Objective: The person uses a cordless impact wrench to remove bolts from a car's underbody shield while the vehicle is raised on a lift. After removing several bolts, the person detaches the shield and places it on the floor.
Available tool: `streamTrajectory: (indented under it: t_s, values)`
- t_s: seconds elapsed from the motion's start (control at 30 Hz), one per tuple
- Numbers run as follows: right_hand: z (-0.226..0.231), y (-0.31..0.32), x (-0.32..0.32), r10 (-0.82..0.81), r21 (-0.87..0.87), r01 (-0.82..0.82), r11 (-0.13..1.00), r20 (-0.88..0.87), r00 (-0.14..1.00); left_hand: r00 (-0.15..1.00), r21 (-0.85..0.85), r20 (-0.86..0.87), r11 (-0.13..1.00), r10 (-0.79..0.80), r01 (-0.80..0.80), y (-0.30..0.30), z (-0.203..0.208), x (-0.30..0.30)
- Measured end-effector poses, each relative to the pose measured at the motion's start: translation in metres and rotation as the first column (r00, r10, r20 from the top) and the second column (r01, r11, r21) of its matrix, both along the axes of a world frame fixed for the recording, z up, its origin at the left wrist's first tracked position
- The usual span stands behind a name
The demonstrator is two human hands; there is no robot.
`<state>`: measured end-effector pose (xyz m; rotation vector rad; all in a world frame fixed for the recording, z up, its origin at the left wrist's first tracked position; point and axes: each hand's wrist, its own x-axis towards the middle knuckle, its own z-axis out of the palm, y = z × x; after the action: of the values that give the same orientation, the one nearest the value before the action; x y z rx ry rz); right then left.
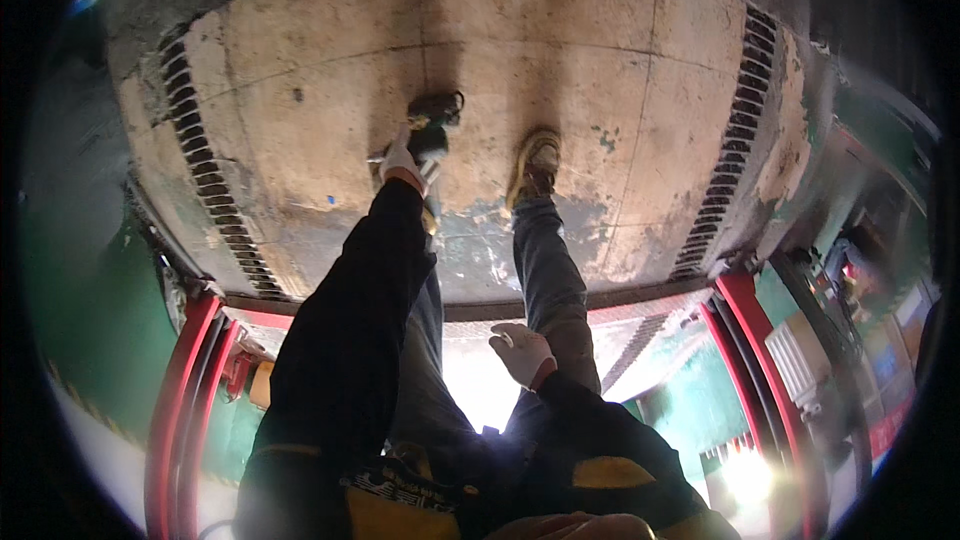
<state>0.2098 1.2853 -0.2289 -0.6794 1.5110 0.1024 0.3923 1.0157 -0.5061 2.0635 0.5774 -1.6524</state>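
My left hand (399,156), in a white work glove, reaches down ahead of me and is closed around a dark green and black power tool (431,128). A small yellowish patch shows near the top of the tool. It hangs over or near my left shoe, which it mostly hides; the tool's exact kind cannot be made out. My right hand (522,352), also white-gloved, is held in front of my right leg (553,280). Its fingers are loosely bent and apart, with nothing in them.
I stand on a worn, pale tiled floor (330,120). Slotted drain strips run along its left (205,165) and right (735,130) sides. Behind me rise red posts, left (178,410) and right (760,360), by green walls. A bright light (747,475) glares at the lower right.
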Motion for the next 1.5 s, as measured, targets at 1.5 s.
streamTrajectory:
  t_s: [1.5]
  values:
    - [0.845,-0.423,-0.096,-0.035,-0.457,0.298,-0.838,0.589,0.807,0.688,-0.572,0.526,-0.806,-0.5,-0.149,-0.187,1.229,-0.15]
